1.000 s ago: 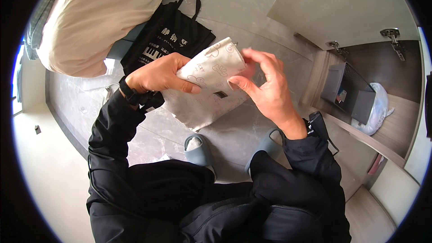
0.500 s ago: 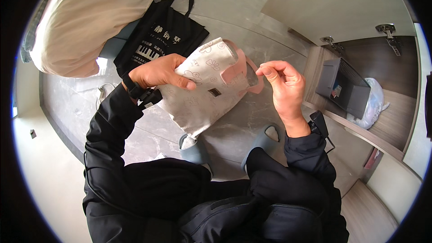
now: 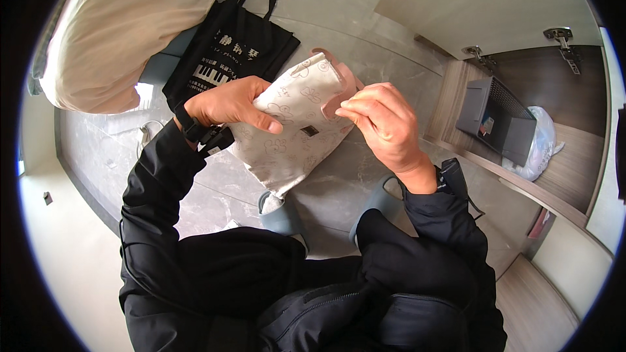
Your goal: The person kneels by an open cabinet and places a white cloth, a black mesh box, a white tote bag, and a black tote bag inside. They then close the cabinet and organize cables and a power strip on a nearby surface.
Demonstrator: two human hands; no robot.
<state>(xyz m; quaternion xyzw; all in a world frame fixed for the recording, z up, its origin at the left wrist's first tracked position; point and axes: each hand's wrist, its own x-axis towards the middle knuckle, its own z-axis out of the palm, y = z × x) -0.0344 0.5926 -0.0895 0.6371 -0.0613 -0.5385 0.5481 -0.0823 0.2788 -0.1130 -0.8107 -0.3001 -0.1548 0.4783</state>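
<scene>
A cream fabric tote bag (image 3: 287,133) with a line-drawn pattern, a small dark label and pink straps (image 3: 334,103) hangs tilted above the floor. Around its left side my left hand (image 3: 231,105) is closed, the thumb lying across the front and the other fingers hidden behind the fabric. At the bag's upper right, my right hand (image 3: 385,124) is closed in a pinch on the pink strap, partly covering it. Beyond the left hand, a black tote bag (image 3: 251,39) with white print lies on the floor.
To the right stands an open cabinet (image 3: 567,176) with its door (image 3: 495,6) swung out. Inside are a grey plastic basket (image 3: 482,107) and a whitish plastic bag (image 3: 540,143). Cream fabric (image 3: 124,32) bulges at upper left. My slippers (image 3: 282,218) rest on grey tiles below the bag.
My right hand has moved left and slightly down, toward the bag's opening, and the strap's loop now sits closer to the bag. My left hand keeps its hold almost unmoved.
</scene>
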